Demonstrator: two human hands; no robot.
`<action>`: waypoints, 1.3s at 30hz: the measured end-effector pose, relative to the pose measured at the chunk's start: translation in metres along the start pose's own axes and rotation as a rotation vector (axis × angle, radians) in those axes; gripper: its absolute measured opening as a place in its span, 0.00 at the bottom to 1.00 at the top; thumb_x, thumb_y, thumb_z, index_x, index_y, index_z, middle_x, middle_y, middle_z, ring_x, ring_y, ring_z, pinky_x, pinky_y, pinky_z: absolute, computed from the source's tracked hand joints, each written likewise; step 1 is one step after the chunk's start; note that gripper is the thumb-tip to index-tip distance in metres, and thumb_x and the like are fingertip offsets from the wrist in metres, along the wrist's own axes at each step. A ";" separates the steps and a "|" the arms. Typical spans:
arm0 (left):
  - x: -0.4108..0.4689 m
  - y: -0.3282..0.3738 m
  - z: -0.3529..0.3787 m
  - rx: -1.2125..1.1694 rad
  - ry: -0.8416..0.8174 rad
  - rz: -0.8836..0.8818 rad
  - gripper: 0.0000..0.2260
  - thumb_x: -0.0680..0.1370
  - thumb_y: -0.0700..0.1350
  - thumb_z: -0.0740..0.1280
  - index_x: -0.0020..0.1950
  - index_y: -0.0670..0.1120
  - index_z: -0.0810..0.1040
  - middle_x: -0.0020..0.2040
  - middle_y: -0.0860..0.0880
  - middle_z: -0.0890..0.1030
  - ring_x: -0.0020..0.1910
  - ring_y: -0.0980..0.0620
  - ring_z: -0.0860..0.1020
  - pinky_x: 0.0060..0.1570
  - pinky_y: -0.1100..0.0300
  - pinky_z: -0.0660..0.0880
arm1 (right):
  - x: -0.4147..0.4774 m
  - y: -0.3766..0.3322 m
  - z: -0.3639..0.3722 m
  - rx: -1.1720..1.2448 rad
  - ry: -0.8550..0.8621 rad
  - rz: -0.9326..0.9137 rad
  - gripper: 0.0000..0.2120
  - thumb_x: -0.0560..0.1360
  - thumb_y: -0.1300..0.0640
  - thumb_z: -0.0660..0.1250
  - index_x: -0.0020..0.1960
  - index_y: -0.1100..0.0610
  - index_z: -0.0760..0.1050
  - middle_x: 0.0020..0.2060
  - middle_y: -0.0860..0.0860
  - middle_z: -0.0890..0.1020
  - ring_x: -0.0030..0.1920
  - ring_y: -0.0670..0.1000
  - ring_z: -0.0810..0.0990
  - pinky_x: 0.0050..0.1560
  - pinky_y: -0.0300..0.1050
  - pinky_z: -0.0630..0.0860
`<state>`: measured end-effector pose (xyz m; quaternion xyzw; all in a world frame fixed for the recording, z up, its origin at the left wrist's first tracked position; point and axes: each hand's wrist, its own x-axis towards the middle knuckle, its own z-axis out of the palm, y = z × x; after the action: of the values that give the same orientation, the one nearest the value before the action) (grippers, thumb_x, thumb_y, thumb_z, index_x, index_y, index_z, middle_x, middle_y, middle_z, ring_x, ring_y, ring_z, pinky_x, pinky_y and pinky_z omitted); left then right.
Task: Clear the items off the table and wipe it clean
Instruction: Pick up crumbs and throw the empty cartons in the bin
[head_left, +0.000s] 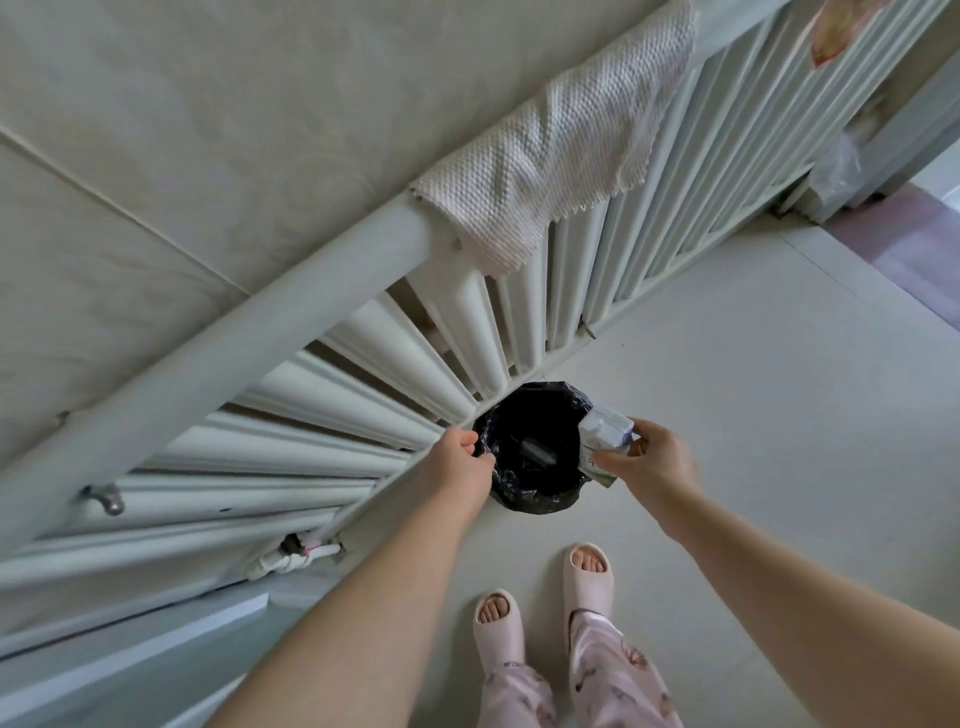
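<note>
Item: black bin bag (540, 501), mouth open, standing on the pale floor (753, 374) against a white slatted rail (260, 332). Left hand (460, 460) at the bag's 9 o'clock rim, fingers curled and pinching its edge; right hand (657, 460) at 3 o'clock, gripping a white-and-blue carton (605, 428) tilted over the rim. White textured towel (561, 161) draped on the rail at 12 o'clock; pale slippers (498, 629) at 6 o'clock.

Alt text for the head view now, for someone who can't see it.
The right hand holds a white and blue carton over the rim of a small bin lined with a black plastic bag, whose edge the left hand pinches. A white textured cloth drapes a white slatted rail.
</note>
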<state>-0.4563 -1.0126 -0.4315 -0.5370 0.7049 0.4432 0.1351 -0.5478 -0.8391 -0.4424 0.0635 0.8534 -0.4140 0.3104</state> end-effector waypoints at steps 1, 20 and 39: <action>-0.002 -0.001 -0.003 -0.004 0.004 0.004 0.17 0.76 0.40 0.67 0.65 0.45 0.74 0.63 0.47 0.78 0.59 0.49 0.76 0.56 0.61 0.69 | -0.002 -0.003 0.001 -0.010 -0.006 -0.011 0.11 0.66 0.63 0.71 0.47 0.54 0.80 0.28 0.47 0.74 0.28 0.45 0.69 0.21 0.30 0.62; -0.019 -0.006 -0.028 -0.036 0.074 -0.004 0.11 0.76 0.40 0.67 0.59 0.46 0.78 0.56 0.49 0.80 0.50 0.52 0.76 0.50 0.64 0.68 | 0.018 -0.038 0.020 0.437 -0.237 0.335 0.05 0.76 0.61 0.65 0.43 0.60 0.78 0.30 0.51 0.69 0.27 0.47 0.63 0.22 0.35 0.60; -0.035 0.015 -0.035 -0.042 0.070 0.067 0.07 0.76 0.42 0.66 0.52 0.50 0.80 0.48 0.53 0.79 0.49 0.52 0.77 0.49 0.62 0.72 | 0.014 -0.054 0.014 0.630 -0.271 0.504 0.18 0.81 0.56 0.54 0.60 0.70 0.70 0.33 0.56 0.69 0.32 0.52 0.70 0.37 0.41 0.69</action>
<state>-0.4457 -1.0169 -0.3812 -0.5311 0.7172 0.4433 0.0842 -0.5721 -0.8869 -0.4206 0.3068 0.5945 -0.5701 0.4769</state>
